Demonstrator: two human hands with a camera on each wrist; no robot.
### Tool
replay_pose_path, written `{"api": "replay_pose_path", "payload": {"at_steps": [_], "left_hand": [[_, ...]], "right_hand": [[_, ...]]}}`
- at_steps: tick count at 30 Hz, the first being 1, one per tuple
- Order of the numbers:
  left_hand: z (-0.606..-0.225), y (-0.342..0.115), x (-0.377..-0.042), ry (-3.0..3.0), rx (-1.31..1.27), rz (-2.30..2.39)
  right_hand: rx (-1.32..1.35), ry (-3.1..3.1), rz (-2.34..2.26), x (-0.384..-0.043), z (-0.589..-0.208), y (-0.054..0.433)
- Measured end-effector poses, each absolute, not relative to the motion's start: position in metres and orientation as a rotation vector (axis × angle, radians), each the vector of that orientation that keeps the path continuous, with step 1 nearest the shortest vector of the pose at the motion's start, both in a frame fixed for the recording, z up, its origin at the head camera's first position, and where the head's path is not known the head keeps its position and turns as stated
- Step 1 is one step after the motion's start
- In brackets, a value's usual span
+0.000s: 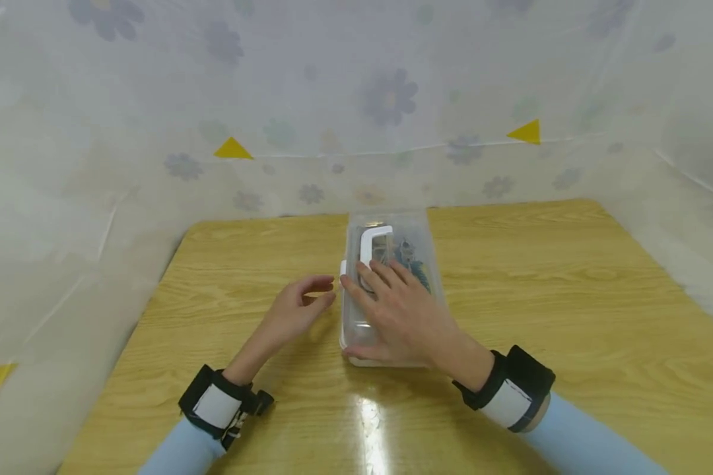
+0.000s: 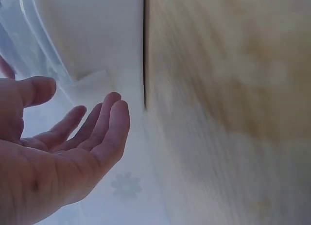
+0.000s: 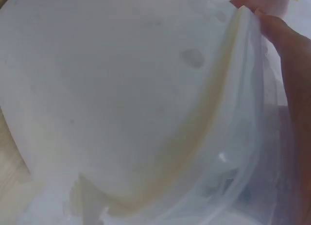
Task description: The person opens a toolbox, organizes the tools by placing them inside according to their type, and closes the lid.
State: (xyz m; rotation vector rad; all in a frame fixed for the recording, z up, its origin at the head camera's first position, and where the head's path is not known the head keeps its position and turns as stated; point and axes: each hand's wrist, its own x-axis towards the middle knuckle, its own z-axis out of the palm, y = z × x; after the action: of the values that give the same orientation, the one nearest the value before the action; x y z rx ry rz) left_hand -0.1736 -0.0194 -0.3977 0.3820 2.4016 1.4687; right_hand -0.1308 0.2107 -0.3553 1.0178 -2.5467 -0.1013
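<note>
A clear lidded plastic box (image 1: 356, 320) stands on the wooden table. Through its lid, bluish and yellowish contents show, too blurred to name. On the lid is a white carrying handle (image 1: 366, 247), and a white latch (image 1: 342, 267) sits along the left side. My right hand (image 1: 407, 320) rests on the lid with spread fingers, its thumb along the near edge. Just left of the box, my left hand (image 1: 294, 307) is apart from it, fingers loosely bent and holding nothing. The left wrist view shows a gap between this hand (image 2: 73, 147) and the box's pale side (image 2: 97, 30).
The wooden table (image 1: 243, 264) extends on both sides of the box. Behind it hangs a pale flowered sheet (image 1: 333, 86) with yellow triangles, one at left (image 1: 233, 149) and one at right (image 1: 525, 132). Both wrists wear black straps.
</note>
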Motion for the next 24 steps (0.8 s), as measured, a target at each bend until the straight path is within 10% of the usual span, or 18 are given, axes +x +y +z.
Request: {"api": "replay_pose_path", "payload": {"at_steps": [24], "left_hand": [[-0.396, -0.045, -0.083, 2.99, 0.6, 0.945]], "right_hand": [[0.955, -2.525, -0.019, -0.184, -0.365, 0.245]]}}
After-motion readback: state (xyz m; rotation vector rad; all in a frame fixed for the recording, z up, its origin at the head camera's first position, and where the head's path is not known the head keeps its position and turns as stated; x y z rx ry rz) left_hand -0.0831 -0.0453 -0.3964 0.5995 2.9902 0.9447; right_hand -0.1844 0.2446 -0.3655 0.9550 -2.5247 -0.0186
